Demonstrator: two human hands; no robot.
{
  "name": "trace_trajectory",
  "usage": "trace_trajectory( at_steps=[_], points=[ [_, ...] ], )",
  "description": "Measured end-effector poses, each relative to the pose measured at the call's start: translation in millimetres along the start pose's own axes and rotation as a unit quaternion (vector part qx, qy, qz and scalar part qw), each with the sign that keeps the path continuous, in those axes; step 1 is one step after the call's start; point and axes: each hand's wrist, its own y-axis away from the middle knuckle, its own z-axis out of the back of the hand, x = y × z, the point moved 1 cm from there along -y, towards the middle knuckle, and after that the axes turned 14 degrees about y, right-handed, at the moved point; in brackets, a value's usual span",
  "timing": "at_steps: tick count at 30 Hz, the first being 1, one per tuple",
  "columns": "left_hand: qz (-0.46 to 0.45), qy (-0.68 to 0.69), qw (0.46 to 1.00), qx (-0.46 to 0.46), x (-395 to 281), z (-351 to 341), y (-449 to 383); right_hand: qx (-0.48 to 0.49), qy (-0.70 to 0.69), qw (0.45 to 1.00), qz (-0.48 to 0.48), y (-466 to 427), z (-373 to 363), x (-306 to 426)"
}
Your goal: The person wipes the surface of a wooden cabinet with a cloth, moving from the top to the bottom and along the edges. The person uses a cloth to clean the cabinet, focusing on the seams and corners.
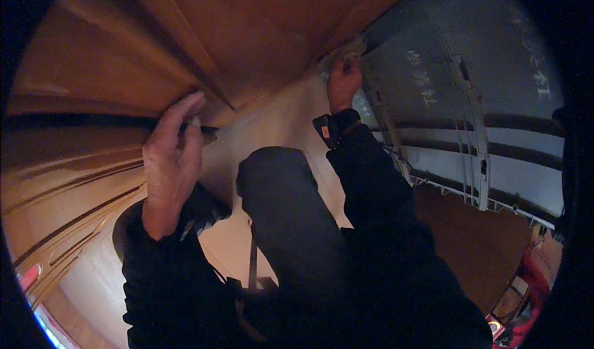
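My left hand [174, 159] is raised beside a brown wood-coloured panel [125, 80], its thumb and fingers apart and nothing seen between them. The fingertips lie close to a ridge of the panel; whether they touch it I cannot tell. Farther up, my right hand [344, 87] has its fingers closed on a pale crumpled material [355, 50], too dim to name surely. That material lies at the seam where the brown panel meets a grey panel [399, 47] bearing pale handwritten marks. A dark strap with a boxy device [327, 131] is on my right wrist.
Between my arms a dark-clothed knee [278, 173] sticks up over a pale surface [227, 242]. A grey slatted frame with metal bars [482, 177] runs along the right. Red items [529, 298] lie at the lower right. Grooved wooden edges [83, 196] line the left side.
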Motion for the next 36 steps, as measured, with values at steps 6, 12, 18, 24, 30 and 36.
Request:
trace_trajectory(
  at_steps=[6,12,18,24,30,36],
  points=[
    [0.012,-0.05,0.999,0.01,-1.8,-2.2,-0.9,0.051,0.111,0.992,-0.01,12.6,-30.1,-54.7],
    [0.004,-0.051,0.998,0.028,2.6,-1.0,-0.9,0.274,0.343,0.874,0.209,3.5,-73.9,-142.4],
    [0.008,-0.053,0.998,0.028,1.2,-0.9,-2.9,0.315,0.221,0.891,0.241,14.0,-80.8,-160.0],
    [0.003,-0.063,0.998,0.021,-0.8,-1.8,-3.4,0.286,-0.032,0.958,-0.01,22.0,-56.2,-116.0],
    [0.019,-0.006,1.0,0.008,5.2,-5.7,-3.0,0.225,-0.042,0.971,-0.073,-4.4,-0.9,-23.1],
    [-0.008,-0.012,1.0,0.011,8.2,-2.9,-3.2,0.141,-0.065,0.986,0.055,-23.6,79.8,100.2]
  ],
)
